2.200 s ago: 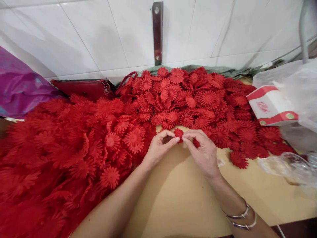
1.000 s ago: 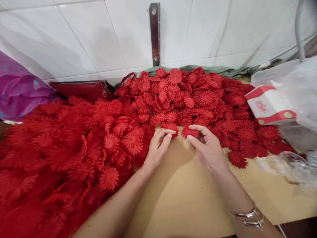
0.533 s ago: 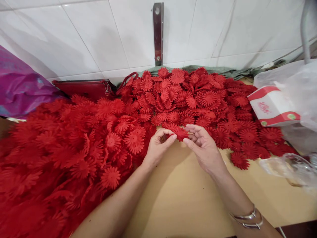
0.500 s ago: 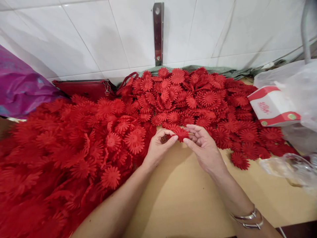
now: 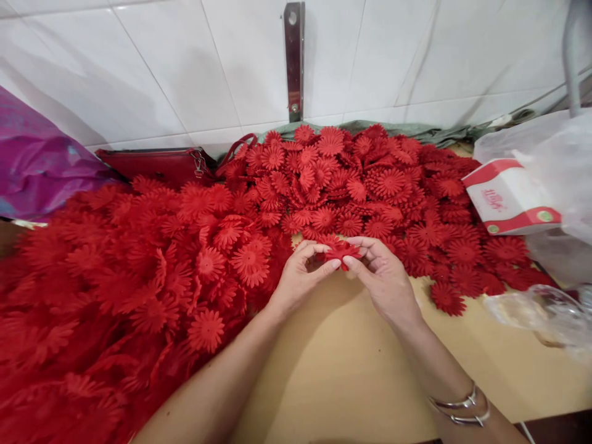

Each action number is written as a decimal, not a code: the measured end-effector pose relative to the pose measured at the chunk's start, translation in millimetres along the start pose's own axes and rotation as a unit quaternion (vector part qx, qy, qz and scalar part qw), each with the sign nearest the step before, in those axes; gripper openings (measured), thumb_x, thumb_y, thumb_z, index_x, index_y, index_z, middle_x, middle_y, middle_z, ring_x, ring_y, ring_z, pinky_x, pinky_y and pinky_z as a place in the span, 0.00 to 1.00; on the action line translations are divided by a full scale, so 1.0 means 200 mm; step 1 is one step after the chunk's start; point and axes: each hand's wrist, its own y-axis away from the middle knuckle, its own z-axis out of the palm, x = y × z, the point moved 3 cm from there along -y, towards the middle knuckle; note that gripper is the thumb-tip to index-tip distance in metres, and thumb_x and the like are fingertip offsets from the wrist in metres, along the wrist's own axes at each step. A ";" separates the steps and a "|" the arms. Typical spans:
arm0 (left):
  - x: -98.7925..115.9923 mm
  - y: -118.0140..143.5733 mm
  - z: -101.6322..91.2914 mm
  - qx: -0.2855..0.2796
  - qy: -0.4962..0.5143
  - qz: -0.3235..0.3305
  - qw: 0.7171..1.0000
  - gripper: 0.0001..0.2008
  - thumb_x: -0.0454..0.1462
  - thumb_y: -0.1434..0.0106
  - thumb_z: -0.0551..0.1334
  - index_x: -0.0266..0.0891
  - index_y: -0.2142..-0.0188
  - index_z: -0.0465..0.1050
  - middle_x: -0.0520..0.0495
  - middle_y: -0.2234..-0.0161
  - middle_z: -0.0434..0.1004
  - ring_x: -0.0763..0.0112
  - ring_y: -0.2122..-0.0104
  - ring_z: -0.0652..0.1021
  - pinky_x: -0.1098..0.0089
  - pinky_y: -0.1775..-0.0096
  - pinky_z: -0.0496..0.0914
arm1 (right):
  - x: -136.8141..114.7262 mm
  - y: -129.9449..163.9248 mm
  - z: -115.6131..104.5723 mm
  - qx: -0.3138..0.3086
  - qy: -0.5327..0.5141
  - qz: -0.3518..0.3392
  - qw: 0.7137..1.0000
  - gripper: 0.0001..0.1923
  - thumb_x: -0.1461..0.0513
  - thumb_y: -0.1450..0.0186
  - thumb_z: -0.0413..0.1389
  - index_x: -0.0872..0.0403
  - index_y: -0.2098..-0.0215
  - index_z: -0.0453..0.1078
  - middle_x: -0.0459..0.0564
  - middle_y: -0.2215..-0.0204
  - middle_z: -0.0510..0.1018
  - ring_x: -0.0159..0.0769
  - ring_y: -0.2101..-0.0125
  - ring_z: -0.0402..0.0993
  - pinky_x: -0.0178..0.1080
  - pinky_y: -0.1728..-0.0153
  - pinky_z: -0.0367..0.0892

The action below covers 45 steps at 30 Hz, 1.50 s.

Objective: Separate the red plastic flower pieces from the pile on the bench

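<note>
My left hand [image 5: 300, 276] and my right hand [image 5: 385, 279] meet over the tan table [image 5: 351, 370], fingertips pinching one small red fabric flower [image 5: 341, 251] between them. The flower is held just in front of a big heap of flat red flowers [image 5: 370, 185] at the back. A second, larger heap of red flowers [image 5: 115, 277] lies left of my left forearm. Two silver bangles [image 5: 457, 410] sit on my right wrist.
A red purse [image 5: 157, 163] lies against the white tiled wall. A purple bag [image 5: 37, 166] is at far left. A red-and-white box [image 5: 509, 197] and clear plastic bags [image 5: 546, 308] sit at right. A metal bracket [image 5: 294, 61] is fixed to the wall.
My hands parted and my right hand picked a flower from the back heap; now both hands have come together again, pinching that flower between the fingertips.
</note>
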 end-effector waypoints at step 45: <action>0.04 0.02 -0.03 0.087 -0.060 0.093 0.990 0.06 0.40 0.36 0.68 0.42 0.61 0.80 0.47 0.62 0.75 0.67 0.59 0.74 0.65 0.52 0.69 | -0.08 0.03 0.00 0.044 0.062 -0.051 0.996 0.11 0.51 0.34 0.62 0.48 0.59 0.75 0.48 0.61 0.80 0.39 0.60 0.76 0.42 0.55 0.71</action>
